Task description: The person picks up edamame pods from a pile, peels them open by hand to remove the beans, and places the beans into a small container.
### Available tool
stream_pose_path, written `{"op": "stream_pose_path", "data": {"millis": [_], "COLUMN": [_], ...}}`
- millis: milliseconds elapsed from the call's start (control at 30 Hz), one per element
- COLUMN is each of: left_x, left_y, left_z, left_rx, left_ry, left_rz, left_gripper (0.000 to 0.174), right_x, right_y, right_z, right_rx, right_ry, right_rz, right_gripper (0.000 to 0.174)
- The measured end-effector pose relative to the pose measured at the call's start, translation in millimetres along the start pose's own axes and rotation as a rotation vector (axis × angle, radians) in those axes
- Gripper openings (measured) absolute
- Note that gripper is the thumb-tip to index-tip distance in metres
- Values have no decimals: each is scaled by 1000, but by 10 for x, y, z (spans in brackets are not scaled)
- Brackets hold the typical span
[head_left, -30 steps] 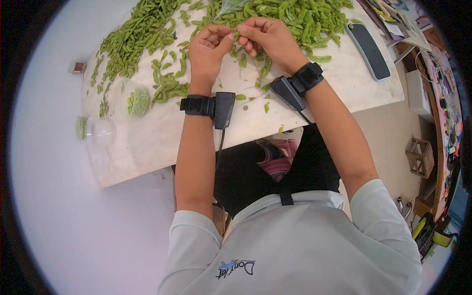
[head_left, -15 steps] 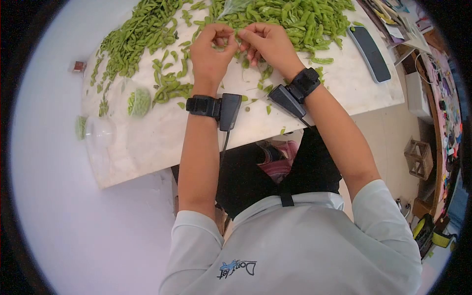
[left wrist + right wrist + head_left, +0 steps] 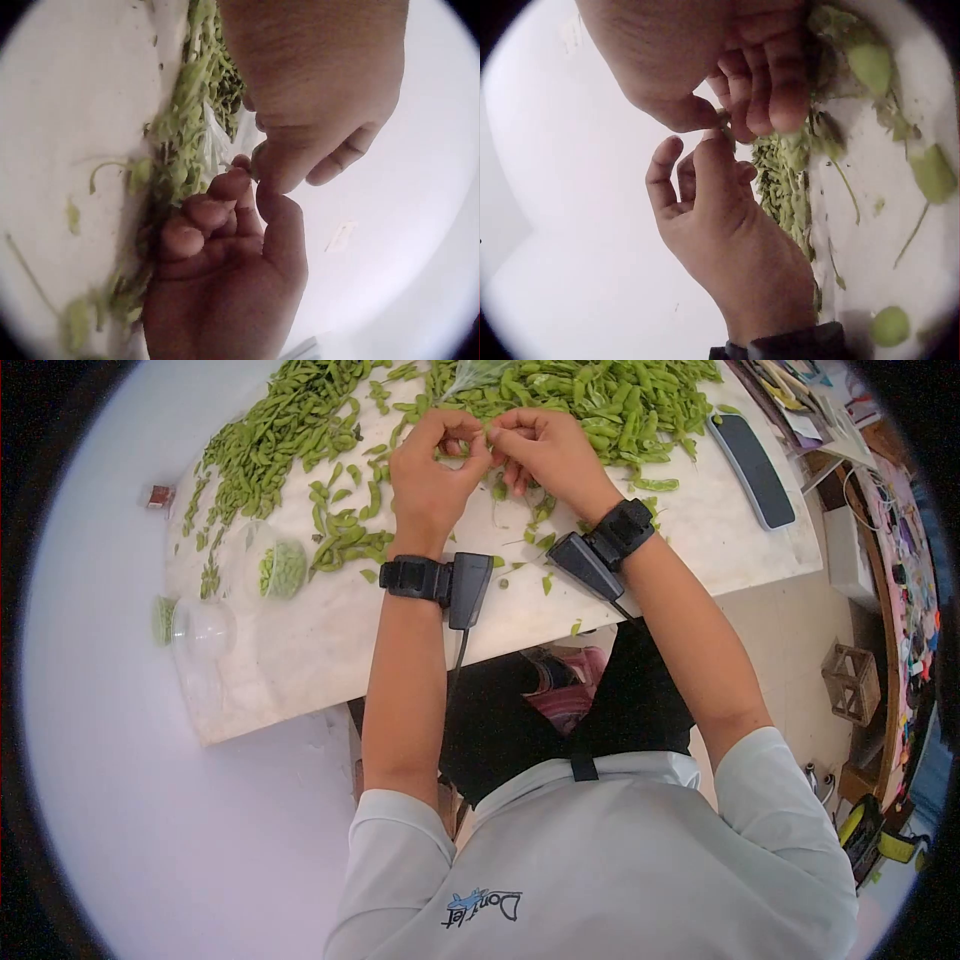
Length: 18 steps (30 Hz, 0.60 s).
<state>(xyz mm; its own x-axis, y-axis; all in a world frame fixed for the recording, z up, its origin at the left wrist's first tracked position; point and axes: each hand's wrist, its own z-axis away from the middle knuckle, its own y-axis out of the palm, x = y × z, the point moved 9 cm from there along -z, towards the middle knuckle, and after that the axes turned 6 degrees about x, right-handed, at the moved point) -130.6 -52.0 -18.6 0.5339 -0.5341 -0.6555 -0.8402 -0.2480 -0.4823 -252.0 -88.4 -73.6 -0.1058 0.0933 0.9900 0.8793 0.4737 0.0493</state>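
My left hand [image 3: 430,475] and right hand [image 3: 555,455] meet fingertip to fingertip over the table, at the near edge of the pods. Between the tips, both hands pinch a small green soybean pod [image 3: 724,120], mostly covered by the fingers. In the left wrist view the left hand [image 3: 315,90] comes from above, its thumb and forefinger at the pod. Below it the right hand shows its palm, the other fingers loosely curled. Behind the hands lies a heap of green soybean pods [image 3: 630,405].
A second pod heap [image 3: 270,450] spreads to the left. Nearer stands a clear plastic cup [image 3: 283,568] holding green beans, beside another clear container [image 3: 205,625]. A phone [image 3: 752,470] lies on the right. Loose pods and stems litter the white table [image 3: 300,650]; a plastic bag [image 3: 472,374] lies behind.
Both hands have shifted slightly toward the right and nearer the body. The pod, visible between the fingertips a second ago, is now mostly hidden. The left fingertips have closed in on the right ones.
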Motion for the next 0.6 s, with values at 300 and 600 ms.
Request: {"op": "stream_pose_path", "data": {"millis": [300,600], "left_x": [36,181], "left_y": [16,63], "left_z": [2,15], "left_rx": [-4,51], "left_ry": [-5,-81], "left_rz": [11,11], "left_gripper": [16,13], "right_x": [-20,-7], "right_y": [0,-2], "right_z": [-7,-18], "right_rx": [9,26], "right_ry": [-2,-39], "right_rz": [23,16], "right_gripper": [22,21]}}
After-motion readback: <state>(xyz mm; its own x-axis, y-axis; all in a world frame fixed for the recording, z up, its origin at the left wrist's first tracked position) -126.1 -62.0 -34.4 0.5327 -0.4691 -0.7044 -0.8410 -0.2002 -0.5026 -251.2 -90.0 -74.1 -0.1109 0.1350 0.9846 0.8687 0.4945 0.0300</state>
